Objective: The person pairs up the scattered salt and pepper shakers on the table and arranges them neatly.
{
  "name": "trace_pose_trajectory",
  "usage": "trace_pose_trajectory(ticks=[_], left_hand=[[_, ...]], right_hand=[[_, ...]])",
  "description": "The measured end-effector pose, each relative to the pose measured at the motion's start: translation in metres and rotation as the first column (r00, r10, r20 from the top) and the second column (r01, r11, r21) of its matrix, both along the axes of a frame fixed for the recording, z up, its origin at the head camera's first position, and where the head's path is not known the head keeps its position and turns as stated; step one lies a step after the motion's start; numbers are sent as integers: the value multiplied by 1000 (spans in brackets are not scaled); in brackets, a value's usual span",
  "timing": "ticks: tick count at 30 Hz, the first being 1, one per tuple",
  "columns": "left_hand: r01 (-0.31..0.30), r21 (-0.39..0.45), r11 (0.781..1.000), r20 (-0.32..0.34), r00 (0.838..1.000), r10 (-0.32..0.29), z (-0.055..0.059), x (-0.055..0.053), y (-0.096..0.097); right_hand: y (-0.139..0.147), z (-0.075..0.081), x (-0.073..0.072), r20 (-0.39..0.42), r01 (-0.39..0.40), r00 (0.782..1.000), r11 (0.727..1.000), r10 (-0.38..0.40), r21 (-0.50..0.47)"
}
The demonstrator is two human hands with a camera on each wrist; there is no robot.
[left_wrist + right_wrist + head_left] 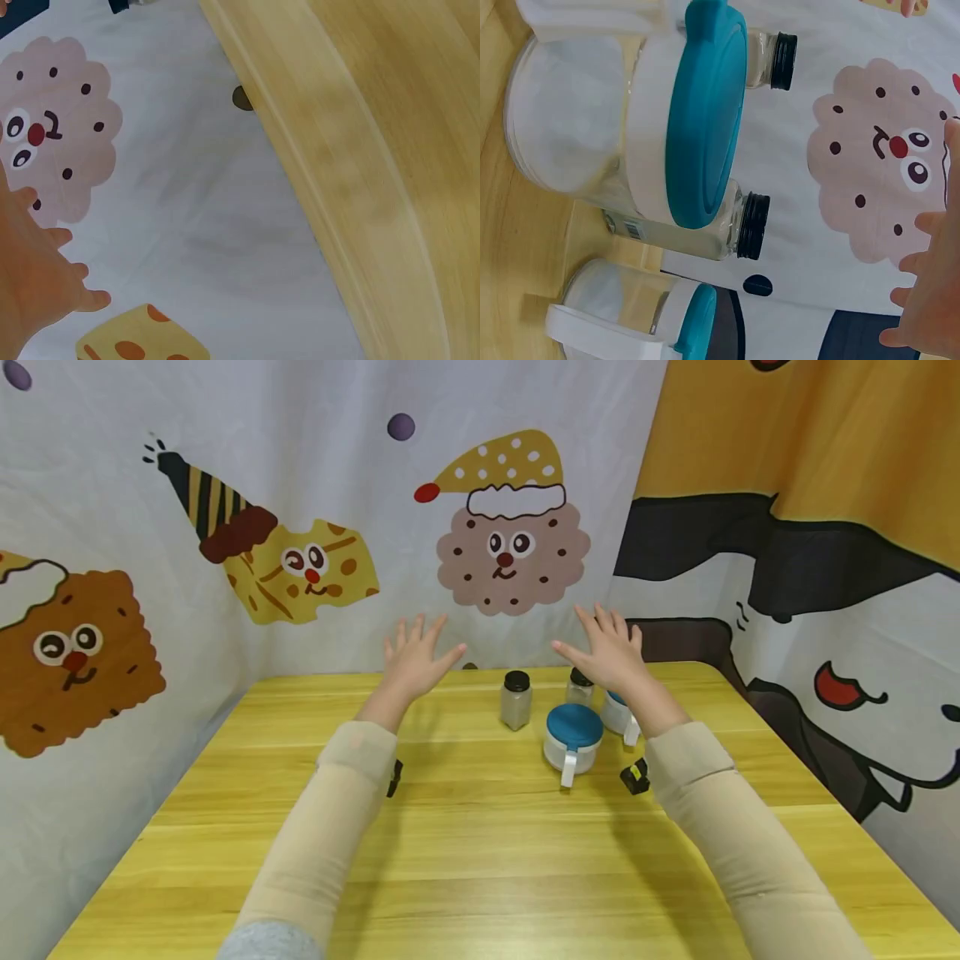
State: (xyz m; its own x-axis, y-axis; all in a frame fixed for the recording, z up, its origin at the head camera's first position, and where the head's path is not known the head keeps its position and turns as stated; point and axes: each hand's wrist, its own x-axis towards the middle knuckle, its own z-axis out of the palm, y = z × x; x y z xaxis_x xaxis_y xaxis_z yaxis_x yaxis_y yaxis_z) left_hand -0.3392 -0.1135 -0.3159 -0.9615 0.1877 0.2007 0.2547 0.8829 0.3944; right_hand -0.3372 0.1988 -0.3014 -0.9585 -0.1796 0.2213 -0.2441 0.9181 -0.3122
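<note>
My left hand (416, 662) is raised over the back of the table with its fingers spread and nothing in it. Level with it, my right hand (606, 652) also has spread fingers and holds nothing. Below the right hand stand a jar with a blue lid and white handle (573, 739) and, partly behind the right arm, a second blue-lidded jar (617, 717). A clear bottle with a black cap (516, 702) stands between the hands. Another black-capped bottle (580, 689) is just under the right hand. In the right wrist view, both blue-lidded jars (570, 112) look see-through.
The wooden table (480, 860) runs back to a cartoon-printed curtain (337, 443). Small black wrist devices (636, 777) show beside each sleeve. A yellow and black curtain (810, 460) hangs along the right side.
</note>
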Motion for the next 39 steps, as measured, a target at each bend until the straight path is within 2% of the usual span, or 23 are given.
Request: trace_pose_trajectory(ticks=[10, 19, 29, 39], left_hand=[[28, 48, 998, -41, 999, -26, -4, 4, 7], [56, 88, 995, -73, 996, -50, -9, 8, 12], [92, 158, 983, -122, 990, -73, -21, 12, 19], [100, 234, 967, -132, 989, -70, -33, 12, 25]], right_hand=[[3, -6, 15, -28, -33, 999, 995, 31, -95], [4, -9, 23, -52, -46, 998, 994, 41, -103], [5, -17, 38, -97, -87, 993, 984, 73, -153], [5, -29, 47, -110, -111, 990, 967, 88, -230]])
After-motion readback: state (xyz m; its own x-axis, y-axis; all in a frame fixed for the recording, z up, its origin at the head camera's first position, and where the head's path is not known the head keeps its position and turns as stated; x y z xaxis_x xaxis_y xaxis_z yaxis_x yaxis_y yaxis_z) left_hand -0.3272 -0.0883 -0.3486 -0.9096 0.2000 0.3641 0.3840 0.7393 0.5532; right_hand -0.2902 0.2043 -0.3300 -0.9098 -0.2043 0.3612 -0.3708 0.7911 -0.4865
